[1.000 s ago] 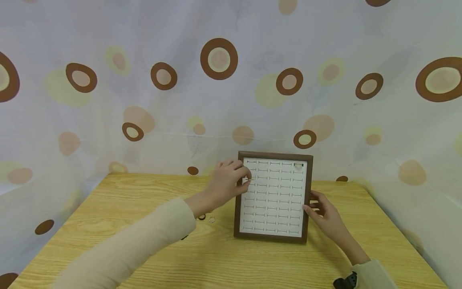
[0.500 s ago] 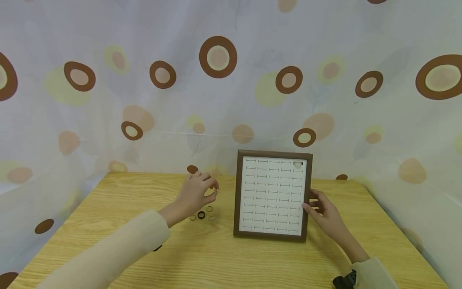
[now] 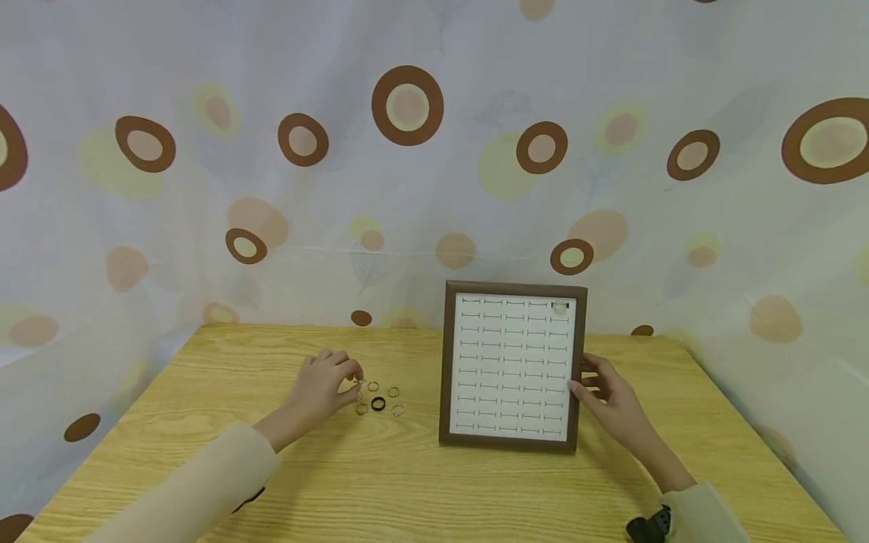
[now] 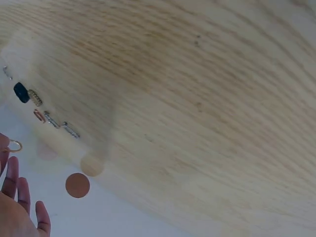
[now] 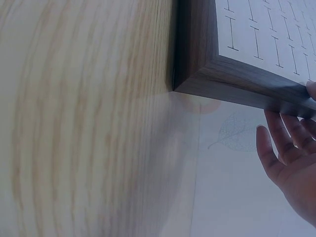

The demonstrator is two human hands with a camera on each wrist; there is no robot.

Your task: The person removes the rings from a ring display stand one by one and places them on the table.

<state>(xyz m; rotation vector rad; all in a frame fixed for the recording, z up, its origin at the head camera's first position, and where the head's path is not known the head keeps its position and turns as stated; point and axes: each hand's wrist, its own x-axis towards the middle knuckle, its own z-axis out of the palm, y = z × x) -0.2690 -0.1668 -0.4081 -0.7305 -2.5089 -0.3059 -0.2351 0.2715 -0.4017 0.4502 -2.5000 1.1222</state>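
Observation:
My left hand (image 3: 320,388) pinches a thin gold ring (image 4: 16,146) between thumb and index finger; in the left wrist view its other fingers spread loosely. Just right of that hand, a black ring (image 3: 378,404) and several metal rings lie on the table, among them one silver-toned ring (image 3: 397,410) on the right. A brown-framed ring display board (image 3: 512,367) stands upright, its white face covered in rows of slots. One ring (image 3: 560,307) sits in its top right slot. My right hand (image 3: 614,403) grips the board's right edge, thumb at the front, other fingers along the side and behind.
The wooden table (image 3: 421,490) reaches back to a patterned curtain (image 3: 434,188), which also hangs at both sides. A black strap (image 3: 649,526) shows at the right sleeve.
My left hand has moved left and down, from the board's left edge to beside the loose rings, carrying the ring. My right hand and the board have stayed in place.

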